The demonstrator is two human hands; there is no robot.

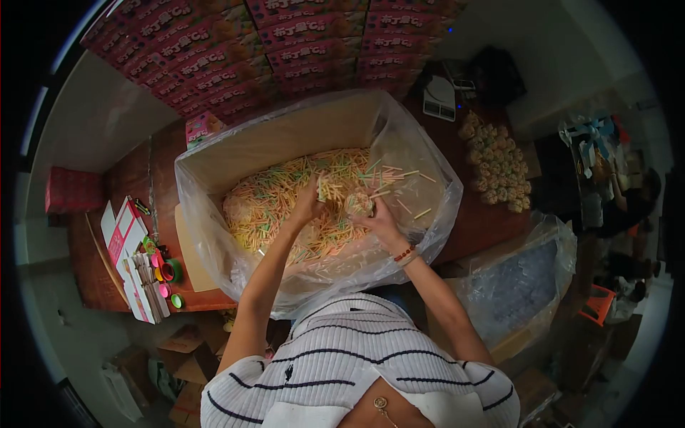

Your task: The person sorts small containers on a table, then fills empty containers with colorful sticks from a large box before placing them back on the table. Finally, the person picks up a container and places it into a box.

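A large carton [300, 135] lined with clear plastic film holds a heap of thin pastel sticks [275, 203] in yellow, orange, pink and green. Over the heap, my left hand [308, 202] is closed around a bunch of these sticks [330, 188], their ends poking out past the fingers. Just to its right, my right hand [385, 225] grips a round, clear-looking cup [359, 205] packed with sticks; its exact shape is partly covered by the fingers. The bunch and the cup are close together. A few loose sticks [422, 213] lie on the film at the right.
Pink printed boxes [307, 43] are stacked behind the carton. On the right stand many round stick-filled bundles [497, 164] and a white scale [439, 98]. Flattened cartons [139, 274] and small coloured cups [171, 269] lie left. A film-lined box [514, 292] sits lower right; a person [635, 203] is beyond.
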